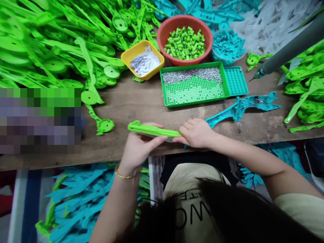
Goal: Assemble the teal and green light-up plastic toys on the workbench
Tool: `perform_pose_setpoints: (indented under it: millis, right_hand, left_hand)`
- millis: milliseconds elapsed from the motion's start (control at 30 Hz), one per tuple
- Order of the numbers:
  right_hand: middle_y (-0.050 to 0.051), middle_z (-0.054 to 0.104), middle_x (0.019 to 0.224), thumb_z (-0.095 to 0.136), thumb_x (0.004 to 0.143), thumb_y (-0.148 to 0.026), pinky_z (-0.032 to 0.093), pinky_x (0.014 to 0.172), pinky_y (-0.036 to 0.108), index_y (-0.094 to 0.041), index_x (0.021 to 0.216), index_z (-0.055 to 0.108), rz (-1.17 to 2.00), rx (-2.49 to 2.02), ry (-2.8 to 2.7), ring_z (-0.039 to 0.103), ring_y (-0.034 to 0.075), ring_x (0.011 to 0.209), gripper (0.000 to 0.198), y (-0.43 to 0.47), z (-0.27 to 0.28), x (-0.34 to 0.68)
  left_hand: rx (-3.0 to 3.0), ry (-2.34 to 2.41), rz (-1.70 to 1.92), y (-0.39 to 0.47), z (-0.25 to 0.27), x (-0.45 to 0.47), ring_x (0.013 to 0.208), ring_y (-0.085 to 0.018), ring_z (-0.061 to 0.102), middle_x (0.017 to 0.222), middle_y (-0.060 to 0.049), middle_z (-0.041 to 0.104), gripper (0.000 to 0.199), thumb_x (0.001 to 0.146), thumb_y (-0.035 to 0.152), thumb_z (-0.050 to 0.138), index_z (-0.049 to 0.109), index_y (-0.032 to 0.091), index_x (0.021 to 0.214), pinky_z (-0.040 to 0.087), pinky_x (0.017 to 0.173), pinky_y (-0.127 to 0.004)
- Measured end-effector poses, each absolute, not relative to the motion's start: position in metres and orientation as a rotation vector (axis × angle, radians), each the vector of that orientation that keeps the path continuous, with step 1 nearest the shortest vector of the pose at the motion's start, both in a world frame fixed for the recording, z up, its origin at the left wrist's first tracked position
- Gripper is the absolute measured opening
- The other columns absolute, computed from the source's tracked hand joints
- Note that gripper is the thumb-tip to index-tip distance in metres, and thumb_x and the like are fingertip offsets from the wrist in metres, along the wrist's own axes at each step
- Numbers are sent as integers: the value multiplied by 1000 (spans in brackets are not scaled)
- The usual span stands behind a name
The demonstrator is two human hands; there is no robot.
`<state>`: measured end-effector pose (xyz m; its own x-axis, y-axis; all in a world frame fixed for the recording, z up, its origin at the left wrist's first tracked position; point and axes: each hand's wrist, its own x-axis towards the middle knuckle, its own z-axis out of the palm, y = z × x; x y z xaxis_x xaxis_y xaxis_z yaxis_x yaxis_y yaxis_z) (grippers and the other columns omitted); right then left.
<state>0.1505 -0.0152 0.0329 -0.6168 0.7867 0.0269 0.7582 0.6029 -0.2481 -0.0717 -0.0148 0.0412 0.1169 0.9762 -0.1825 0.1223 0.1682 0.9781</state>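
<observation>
Over the front edge of the bench, a long green plastic part (152, 130) is held level between my two hands. My left hand (141, 145) grips its left half from below, thumb along the near side. Its right end is wrapped by the closed fingers of my right hand (196, 132), which hide that end. Just beyond my right hand lies a teal plastic part (236, 109) with thin wires along it. A loose green part with a round disc (105, 126) rests to the left of my left hand.
A green perforated tray of small metal pieces (193, 104), a teal tray (236, 81), a yellow bowl (143, 76) and a red bowl (184, 62) stand behind. Green parts (55, 44) pile up left. A hanging screwdriver (278, 55) slants in from the right.
</observation>
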Motion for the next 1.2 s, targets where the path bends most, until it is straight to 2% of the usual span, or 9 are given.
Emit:
perform_pose_setpoints:
  millis: [100,200,333,433,600,867,1033,1200]
  right_hand:
    - [10,70,80,30,97,-60,30,67,32,-14,87,67,405,-1323,-2680,60,20,79,59,-16,47,149]
    - [10,71,93,41,96,-54,33,70,31,-15,99,64,630,-1275,-2676,62,20,84,45,-12,66,148]
    - [6,72,99,48,96,-42,33,64,28,-18,104,62,952,-1211,-2583,64,19,85,29,-6,76,149]
    - [7,73,99,49,96,-42,36,65,28,-18,103,65,1009,-1199,-2536,66,19,88,29,-4,73,150]
    - [5,75,104,55,92,-48,42,76,29,-23,117,64,1108,-1225,-2385,68,19,91,36,-6,68,155]
    - [3,76,97,58,93,-34,42,79,27,-19,100,70,1110,-1117,-2222,68,16,89,21,-6,61,156]
    - [2,76,92,57,94,-29,40,79,27,-19,95,70,1100,-1073,-2215,66,14,85,17,-6,60,156]
    - [2,75,85,57,93,-29,38,78,28,-17,88,69,1088,-1140,-2233,64,14,78,17,-5,61,153]
  left_hand:
    - [1277,1318,956,-21,37,-62,76,-17,66,85,-3,71,28,64,30,84,72,19,87,56,71,-29]
    - [1389,1278,1020,-24,40,-58,82,-18,66,87,-3,71,22,66,27,82,72,20,84,56,79,-31]
    - [1569,1214,1062,-24,47,-57,83,-18,66,85,-2,71,16,69,24,80,72,22,82,55,82,-33]
    - [1632,1245,1058,-24,49,-57,80,-19,66,84,-3,71,16,68,26,79,72,22,82,56,79,-35]
    - [1590,1261,1035,-24,48,-61,80,-20,66,84,-4,71,19,66,27,81,73,22,82,57,78,-35]
    - [1586,1237,944,-19,48,-60,87,-21,65,89,-4,70,30,62,31,84,73,23,89,56,84,-36]
    - [1699,1163,946,-16,44,-56,85,-19,64,88,-3,69,18,69,28,80,73,25,85,54,82,-33]
    - [1710,1142,991,-15,41,-51,82,-19,65,83,-2,69,14,69,26,79,72,24,81,55,78,-33]
